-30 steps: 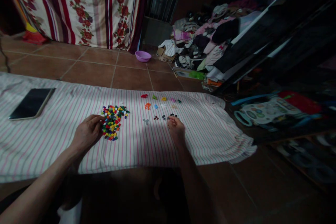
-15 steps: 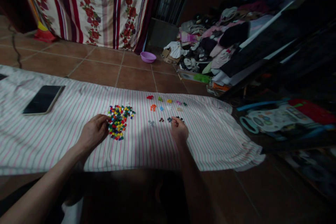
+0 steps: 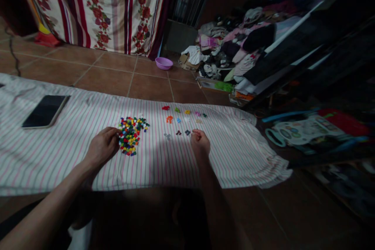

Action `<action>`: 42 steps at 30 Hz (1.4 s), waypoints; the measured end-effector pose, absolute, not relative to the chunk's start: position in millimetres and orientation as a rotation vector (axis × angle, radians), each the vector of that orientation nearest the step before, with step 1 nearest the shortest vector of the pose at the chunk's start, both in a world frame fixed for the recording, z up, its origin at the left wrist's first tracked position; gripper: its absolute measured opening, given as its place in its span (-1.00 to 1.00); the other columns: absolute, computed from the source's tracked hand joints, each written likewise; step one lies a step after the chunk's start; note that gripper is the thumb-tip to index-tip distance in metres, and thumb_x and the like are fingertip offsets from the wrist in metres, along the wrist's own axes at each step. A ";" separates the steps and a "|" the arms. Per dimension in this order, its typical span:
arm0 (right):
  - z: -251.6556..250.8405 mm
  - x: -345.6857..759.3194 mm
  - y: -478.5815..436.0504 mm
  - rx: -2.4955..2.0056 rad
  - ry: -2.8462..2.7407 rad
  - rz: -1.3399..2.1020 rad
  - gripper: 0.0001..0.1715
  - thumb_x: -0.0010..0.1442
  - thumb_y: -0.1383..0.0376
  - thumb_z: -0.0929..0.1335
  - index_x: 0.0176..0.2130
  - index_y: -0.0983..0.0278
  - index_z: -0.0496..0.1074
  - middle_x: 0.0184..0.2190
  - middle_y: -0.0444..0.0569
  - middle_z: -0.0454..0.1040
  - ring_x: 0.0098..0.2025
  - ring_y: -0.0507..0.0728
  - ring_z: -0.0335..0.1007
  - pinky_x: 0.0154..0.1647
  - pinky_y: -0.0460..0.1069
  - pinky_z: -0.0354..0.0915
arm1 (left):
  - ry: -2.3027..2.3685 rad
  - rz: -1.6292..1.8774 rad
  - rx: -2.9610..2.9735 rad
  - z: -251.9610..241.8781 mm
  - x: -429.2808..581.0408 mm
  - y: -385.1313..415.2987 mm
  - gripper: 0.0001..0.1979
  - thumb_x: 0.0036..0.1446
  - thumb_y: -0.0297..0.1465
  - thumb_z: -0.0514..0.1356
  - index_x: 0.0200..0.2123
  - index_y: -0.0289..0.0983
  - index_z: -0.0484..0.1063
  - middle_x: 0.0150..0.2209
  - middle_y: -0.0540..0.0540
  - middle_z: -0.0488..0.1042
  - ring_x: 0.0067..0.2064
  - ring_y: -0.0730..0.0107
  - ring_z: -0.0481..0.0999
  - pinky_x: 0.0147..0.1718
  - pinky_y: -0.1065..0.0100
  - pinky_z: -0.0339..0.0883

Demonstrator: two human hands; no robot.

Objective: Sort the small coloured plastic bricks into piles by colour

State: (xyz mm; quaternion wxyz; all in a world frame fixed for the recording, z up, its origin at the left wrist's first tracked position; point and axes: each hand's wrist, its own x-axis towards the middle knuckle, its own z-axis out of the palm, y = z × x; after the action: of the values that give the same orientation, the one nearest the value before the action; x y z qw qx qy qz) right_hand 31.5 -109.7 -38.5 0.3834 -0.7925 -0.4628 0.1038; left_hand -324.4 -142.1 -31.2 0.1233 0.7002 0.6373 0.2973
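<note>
On the cloth-covered desk [image 3: 240, 160], the loose pile of small coloured pieces [image 3: 129, 134] lies left of centre, with small clusters sorted by colour to its right. The left hand [image 3: 104, 143] sits at the pile's left edge, palm down, its fingers close together and their tips against the outermost pieces; whether it grips one cannot be told. The right hand [image 3: 200, 141] is at the near row of clusters, thumb and fingers drawn narrow — a piece between them cannot be made out — just right of the dark grey cluster [image 3: 187, 133]. A second ago black pieces showed beyond these fingers, and half a second ago some still peeped out beside them; now the hand hides that spot. The dark red cluster [image 3: 178, 133] and the light grey cluster [image 3: 167, 136] lie further left in the same row, and behind them the orange cluster [image 3: 169, 119], blue cluster [image 3: 178, 120], white cluster [image 3: 187, 119] and tan cluster [image 3: 199, 121] keep their places. The left hand has hardly moved against the pile. The whole view has shifted since the first frame — the dark-screened device [image 3: 45, 112] at left appears further in, and the purple basin [image 3: 164, 63] on the floor stands slightly further right.
</note>
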 end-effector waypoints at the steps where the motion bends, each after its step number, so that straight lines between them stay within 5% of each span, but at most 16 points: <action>1: -36.6 29.2 -110.7 -2.000 -1.183 0.265 -0.59 0.06 0.25 0.23 -0.17 0.31 0.53 -0.32 0.00 0.55 -0.37 0.10 0.41 -0.27 -0.04 0.28 | 1.856 0.869 2.043 -31.6 -324.3 -142.2 -0.66 0.16 -0.29 -0.06 -0.25 -0.25 0.49 -0.17 -0.15 0.53 -0.15 0.25 0.55 -0.10 0.23 0.43; 14: -27.5 -48.7 -144.9 -1.490 -1.800 0.397 -0.77 0.21 0.25 0.25 -0.29 0.25 0.48 -0.37 -0.04 0.49 -0.38 0.07 0.41 -0.29 -0.05 0.30 | 1.775 0.919 2.084 -33.1 -327.7 -143.0 -0.69 0.20 -0.28 -0.04 -0.21 -0.23 0.46 -0.20 -0.11 0.47 -0.17 0.32 0.50 -0.10 0.27 0.41; 21: -26.3 -88.7 -158.8 -1.316 -2.131 0.625 -0.87 0.19 0.39 0.34 -0.24 0.22 0.46 -0.33 -0.09 0.46 -0.31 0.06 0.40 -0.26 -0.06 0.29 | 1.634 0.860 2.029 -29.5 -336.0 -155.6 -0.66 0.16 -0.13 0.11 -0.12 -0.23 0.39 -0.22 -0.03 0.37 -0.39 0.48 0.41 -0.34 0.34 0.37; 27: -30.1 -115.5 -165.4 -1.292 -2.353 0.667 -0.83 0.23 0.40 0.34 -0.14 0.23 0.44 -0.24 -0.06 0.45 -0.17 0.09 0.41 -0.15 -0.04 0.28 | 1.549 0.831 2.089 -41.0 -341.1 -169.0 -0.55 0.04 -0.04 0.24 -0.14 -0.21 0.33 -0.22 -0.05 0.39 -0.24 0.35 0.45 -0.25 0.28 0.37; 42: -32.3 -120.8 -157.4 -1.346 -2.335 0.617 -0.83 0.24 0.41 0.29 -0.18 0.21 0.43 -0.23 -0.04 0.44 -0.17 0.11 0.39 -0.17 -0.04 0.25 | 1.526 0.812 2.173 -36.9 -331.2 -168.8 -0.78 0.22 -0.20 0.08 -0.23 -0.21 0.35 -0.19 -0.09 0.39 -0.19 0.34 0.47 -0.18 0.27 0.40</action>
State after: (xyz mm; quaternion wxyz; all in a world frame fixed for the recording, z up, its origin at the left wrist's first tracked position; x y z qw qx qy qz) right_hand -120.8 -157.4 -32.3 0.1872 -0.4781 -0.8296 0.2193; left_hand -331.2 -168.8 -36.9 0.1814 0.7697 0.5404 0.2874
